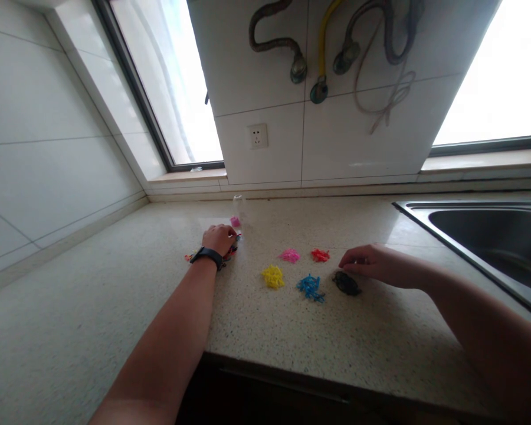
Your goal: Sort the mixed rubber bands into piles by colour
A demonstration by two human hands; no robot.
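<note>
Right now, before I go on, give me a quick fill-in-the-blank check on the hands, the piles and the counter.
1. The left hand has a dark band around its ____.
2. The pile nearest the right hand is coloured ____.
3. Of the blue pile and the red pile, the one nearer the front edge of the counter is ____.
4. In the head view, the sink lies on the ____ side.

Missing words: wrist; black; blue; right.

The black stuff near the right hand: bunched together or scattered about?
Bunched together: the black pile forms one compact clump beside the right hand.
</note>
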